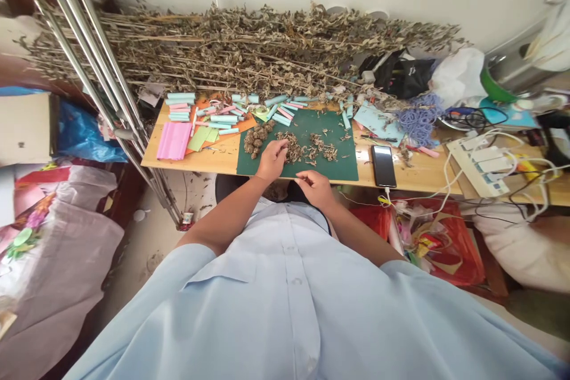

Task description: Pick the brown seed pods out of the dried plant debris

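My left hand [272, 161] is closed at the front of a green cutting mat [342, 161], its fingers curled against a pile of crumbled dried leaves [291, 147]. What those fingers hold, if anything, is hidden. Just over the mat's front edge, my right hand [315, 187] is closed in a pinch, thumb and fingertips together; I cannot make out anything between them. Left of the leaf pile sit several clumped balls of dried plant [255, 140]. More loose dried leaves [324, 149] are scattered to the right on the mat.
Long bundled dried stalks [231, 47] lie along the wall. Rolled blue and pink papers [222, 122] cover the table's left part. Right of the mat lie a phone [383, 166], purple cord [419, 122] and a power strip [478, 160] with cables. A crutch-like metal frame [111, 80] stands left.
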The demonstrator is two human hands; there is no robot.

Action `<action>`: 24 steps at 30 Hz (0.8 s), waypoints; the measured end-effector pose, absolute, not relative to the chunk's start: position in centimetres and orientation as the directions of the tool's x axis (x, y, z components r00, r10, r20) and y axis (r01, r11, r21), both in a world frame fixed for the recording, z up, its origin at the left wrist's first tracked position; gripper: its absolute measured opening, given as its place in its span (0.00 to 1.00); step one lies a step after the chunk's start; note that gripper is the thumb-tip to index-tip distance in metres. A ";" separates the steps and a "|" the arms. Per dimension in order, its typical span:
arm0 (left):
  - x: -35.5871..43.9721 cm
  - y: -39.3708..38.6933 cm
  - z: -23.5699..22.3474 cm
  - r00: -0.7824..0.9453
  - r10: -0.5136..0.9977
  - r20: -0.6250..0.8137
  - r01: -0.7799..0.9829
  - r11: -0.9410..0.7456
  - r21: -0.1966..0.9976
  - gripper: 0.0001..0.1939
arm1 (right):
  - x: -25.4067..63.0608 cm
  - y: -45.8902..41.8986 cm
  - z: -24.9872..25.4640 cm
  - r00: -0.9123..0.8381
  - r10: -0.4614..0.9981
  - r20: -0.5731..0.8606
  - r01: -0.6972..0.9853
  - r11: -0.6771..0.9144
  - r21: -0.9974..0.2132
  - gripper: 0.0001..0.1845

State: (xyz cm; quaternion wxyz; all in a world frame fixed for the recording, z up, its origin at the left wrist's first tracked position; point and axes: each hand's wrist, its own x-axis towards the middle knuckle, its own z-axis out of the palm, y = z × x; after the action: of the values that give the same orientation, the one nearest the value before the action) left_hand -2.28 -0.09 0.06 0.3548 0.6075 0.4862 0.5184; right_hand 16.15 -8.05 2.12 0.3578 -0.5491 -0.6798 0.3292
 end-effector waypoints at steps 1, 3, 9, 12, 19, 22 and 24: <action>-2.3 0.0 -0.1 -0.004 0.952 0.306 0.227 -0.297 0.928 0.17 | 16.5 -7.8 2.1 -0.114 0.984 0.138 0.519 0.177 -0.836 0.11; -2.3 0.1 -0.4 0.012 0.943 0.333 0.221 -0.328 0.919 0.19 | 17.3 -7.3 2.0 -0.067 0.985 0.160 0.537 0.171 -0.826 0.11; -2.1 0.1 -0.7 0.046 0.937 0.346 0.145 -0.349 0.926 0.21 | 21.4 -4.4 1.7 0.157 0.941 0.299 0.737 0.089 -0.670 0.13; -2.2 -0.1 -0.7 0.050 0.945 0.322 0.142 -0.326 0.935 0.22 | 23.5 -2.8 1.5 0.232 0.929 0.290 0.831 -0.034 -0.555 0.16; -2.1 -0.1 -1.2 -0.027 0.965 0.261 0.116 -0.257 0.960 0.21 | 24.0 -1.1 1.1 0.167 0.961 0.222 0.857 -0.030 -0.515 0.22; -2.0 -0.1 -1.3 -0.044 0.974 0.223 0.111 -0.217 0.970 0.18 | 23.6 -0.7 0.7 0.168 0.964 0.204 0.813 -0.018 -0.582 0.23; -1.9 -0.2 -1.1 -0.052 0.979 0.199 0.108 -0.192 0.975 0.17 | 23.4 -0.5 0.4 0.180 0.967 0.183 0.783 -0.028 -0.622 0.24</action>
State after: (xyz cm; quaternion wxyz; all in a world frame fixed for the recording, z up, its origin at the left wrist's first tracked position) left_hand -1.94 -0.15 -1.13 0.4063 0.5559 0.4887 0.5358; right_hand 23.44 -0.54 0.38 0.3125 -0.7016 -0.6232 0.1472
